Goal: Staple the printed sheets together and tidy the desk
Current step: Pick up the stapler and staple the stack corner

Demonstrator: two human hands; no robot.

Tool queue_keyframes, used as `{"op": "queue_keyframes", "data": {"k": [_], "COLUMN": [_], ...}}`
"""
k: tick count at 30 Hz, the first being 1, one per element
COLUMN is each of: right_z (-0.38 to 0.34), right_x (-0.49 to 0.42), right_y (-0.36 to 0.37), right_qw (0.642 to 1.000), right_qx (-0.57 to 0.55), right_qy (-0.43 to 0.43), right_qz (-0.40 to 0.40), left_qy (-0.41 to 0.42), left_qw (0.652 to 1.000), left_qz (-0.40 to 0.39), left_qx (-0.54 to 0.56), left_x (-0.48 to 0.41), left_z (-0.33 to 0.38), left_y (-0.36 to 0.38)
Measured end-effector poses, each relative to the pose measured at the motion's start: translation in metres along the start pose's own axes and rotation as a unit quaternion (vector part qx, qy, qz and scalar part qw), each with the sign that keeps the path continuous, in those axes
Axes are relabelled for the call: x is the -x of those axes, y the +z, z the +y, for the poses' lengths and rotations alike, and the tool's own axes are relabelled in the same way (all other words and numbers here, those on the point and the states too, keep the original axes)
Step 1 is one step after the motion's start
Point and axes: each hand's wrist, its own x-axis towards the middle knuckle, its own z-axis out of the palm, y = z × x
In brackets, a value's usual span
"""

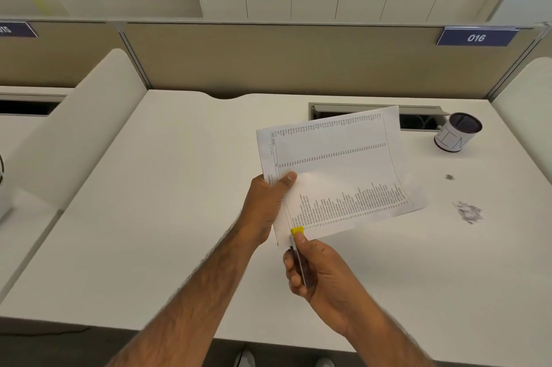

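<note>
Pinching the printed sheets [337, 169] at their left edge with the left hand [265, 208], thumb on top, fingers hidden beneath, all held over the desk [149, 217]. Gripping one stapler [299, 260] in the right hand [316, 271], fingers curled round it, yellow tip over the sheets' near corner. Sheet count: cannot tell. Both forearms reaching forward. One cup [457, 135] far right.

Both bare forearms were extended forward. The left hand [270, 205] was closed on the sheets [337, 169], thumb on top; the right hand [315, 269] was curled round the stapler [297, 231].
</note>
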Motion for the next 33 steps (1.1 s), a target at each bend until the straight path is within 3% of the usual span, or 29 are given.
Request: {"op": "queue_keyframes", "data": {"k": [19, 26, 29, 33], "right_z": [-0.0001, -0.0053, -0.0041, 0.0039], "right_x": [-0.0026, 0.0001, 0.0000, -0.0071], "right_y": [-0.0031, -0.0083, -0.0075, -0.0029], "right_qw": [0.999, 1.000, 0.995, 0.967], "right_qx": [-0.011, -0.009, 0.092, 0.210], "right_qy": [-0.012, 0.003, -0.026, -0.105], "right_qz": [0.028, 0.005, 0.014, 0.101], "left_qy": [-0.006, -0.006, -0.005, 0.005], "left_qw": [1.000, 1.000, 1.000, 1.000], "left_qz": [-0.004, -0.007, 0.000, 0.015], "left_qx": [-0.024, -0.026, -0.031, -0.017], "left_x": [-0.0014, -0.0025, -0.0030, -0.0030], "left_z": [-0.0023, -0.0012, -0.0009, -0.0010], "left_y": [0.0061, 0.0064, 0.0067, 0.0090]}}
